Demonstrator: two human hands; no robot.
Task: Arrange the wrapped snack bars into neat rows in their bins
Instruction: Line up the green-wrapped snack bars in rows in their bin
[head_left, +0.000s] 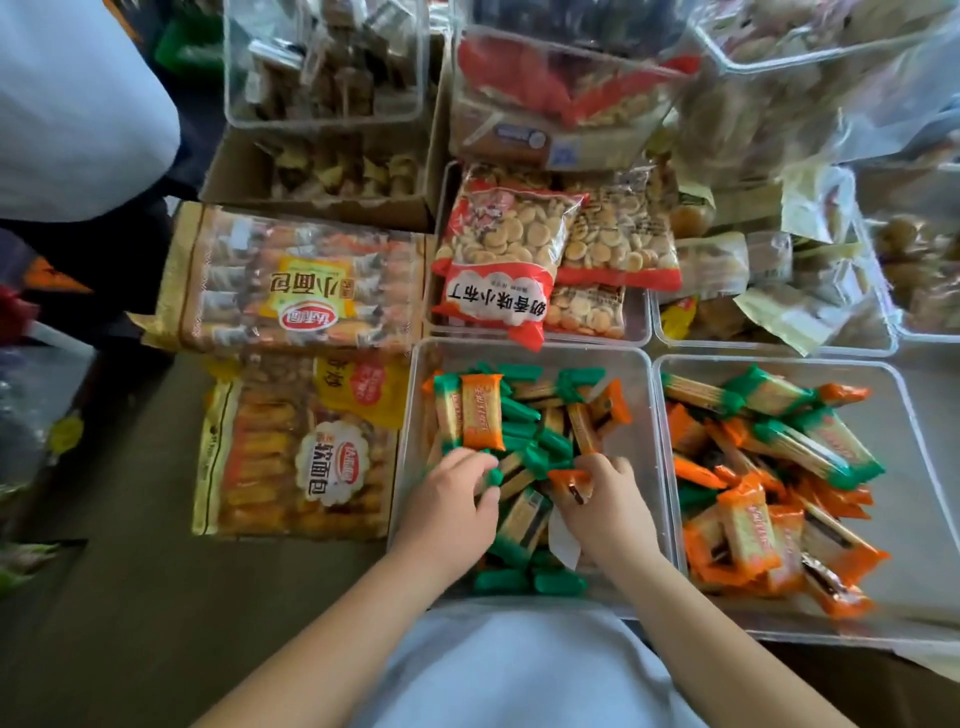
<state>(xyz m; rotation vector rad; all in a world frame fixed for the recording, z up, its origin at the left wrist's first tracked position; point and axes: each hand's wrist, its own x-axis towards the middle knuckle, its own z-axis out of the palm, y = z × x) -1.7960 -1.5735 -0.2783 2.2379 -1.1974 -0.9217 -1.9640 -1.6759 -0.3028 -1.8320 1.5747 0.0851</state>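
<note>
Two clear plastic bins stand in front of me. The left bin (524, 351) holds several green-wrapped and orange-wrapped snack bars in a loose pile, with an orange bar (483, 418) lying on top at the far left. My left hand (449, 512) is inside this bin, fingers curled round green-wrapped bars (522, 462). My right hand (610, 512) is beside it, pinching an orange-wrapped bar (569, 480). The right bin (779, 366) holds a jumble of orange and green bars (748, 535).
Two large bags of small breads (296, 283) (301, 457) lie to the left of the bins. Bags of round biscuits (506, 254) fill a bin behind. More clear bins and a cardboard box (332, 171) of snacks stand further back. A person's pale clothing (72, 109) shows at upper left.
</note>
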